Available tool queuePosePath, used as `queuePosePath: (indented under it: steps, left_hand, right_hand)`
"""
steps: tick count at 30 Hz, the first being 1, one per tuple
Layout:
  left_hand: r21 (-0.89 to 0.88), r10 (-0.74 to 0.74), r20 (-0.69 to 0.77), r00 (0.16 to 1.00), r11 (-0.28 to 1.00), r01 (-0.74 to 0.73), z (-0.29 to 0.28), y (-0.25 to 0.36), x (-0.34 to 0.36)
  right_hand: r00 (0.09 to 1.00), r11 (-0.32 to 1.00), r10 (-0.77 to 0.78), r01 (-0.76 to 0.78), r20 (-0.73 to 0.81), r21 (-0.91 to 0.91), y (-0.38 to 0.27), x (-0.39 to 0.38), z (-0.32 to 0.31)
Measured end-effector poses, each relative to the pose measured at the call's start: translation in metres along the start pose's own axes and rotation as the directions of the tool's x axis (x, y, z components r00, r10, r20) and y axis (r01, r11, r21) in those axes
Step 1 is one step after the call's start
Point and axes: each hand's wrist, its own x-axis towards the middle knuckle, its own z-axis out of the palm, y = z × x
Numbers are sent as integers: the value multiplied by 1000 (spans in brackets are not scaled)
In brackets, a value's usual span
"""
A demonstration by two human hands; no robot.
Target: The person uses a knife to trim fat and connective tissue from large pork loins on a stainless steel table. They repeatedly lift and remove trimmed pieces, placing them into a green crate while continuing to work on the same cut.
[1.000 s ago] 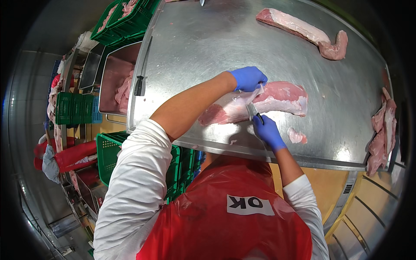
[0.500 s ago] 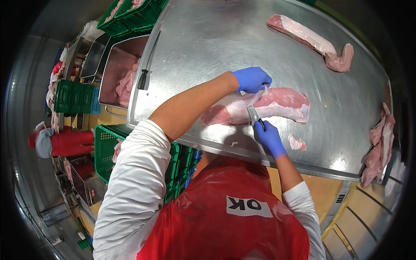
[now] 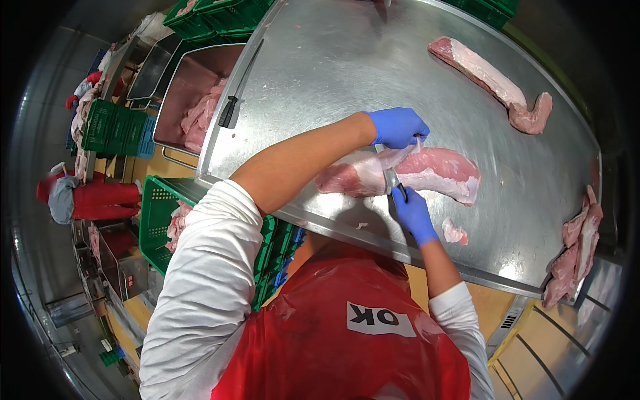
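Note:
A long pork loin (image 3: 437,170) lies across the metal table (image 3: 320,73) in front of me. My left hand (image 3: 400,128), in a blue glove, pinches a pale strip of membrane (image 3: 398,155) and holds it up off the loin's far side. In my blue-gloved right hand (image 3: 415,215) is a knife (image 3: 392,179) with a dark handle. Its blade lies against the meat under the lifted strip. A small fatty scrap (image 3: 455,232) rests on the table just right of my right hand.
Another loin (image 3: 487,73) lies at the far right, more meat (image 3: 573,250) at the right edge. A second knife (image 3: 229,112) lies along the left edge. Beyond it stand a metal bin of meat (image 3: 167,100) and a green crate (image 3: 157,213). A person in red (image 3: 100,199) is farther left.
My left hand has drawn the strip slightly right and toward me, still gripping it. The blade stays at the loin. The whole view has shifted a little.

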Motion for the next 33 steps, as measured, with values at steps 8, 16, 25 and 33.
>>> queuePosePath:
  steps: [8, 16, 25, 33]
  left_hand:
    - [-6, 3, -37, 999, 1000, -3, -6, 12, -9]
    - [6, -11, -97, 995, 1000, 12, -21, 2, -16]
    - [-13, -8, -128, 992, 1000, 7, -30, 13, -27]
    - [-10, -11, -203, 979, 1000, 9, -37, 2, -38]
  right_hand:
    - [997, 998, 54, -55, 62, 12, -10, -25, -8]
    - [999, 999, -29, 30, 30, -31, -13, -1, 6]
    - [1000, 989, -24, 25, 9, -143, -28, 20, 24]
    - [995, 982, 35, -17, 94, -187, -22, -15, 0]
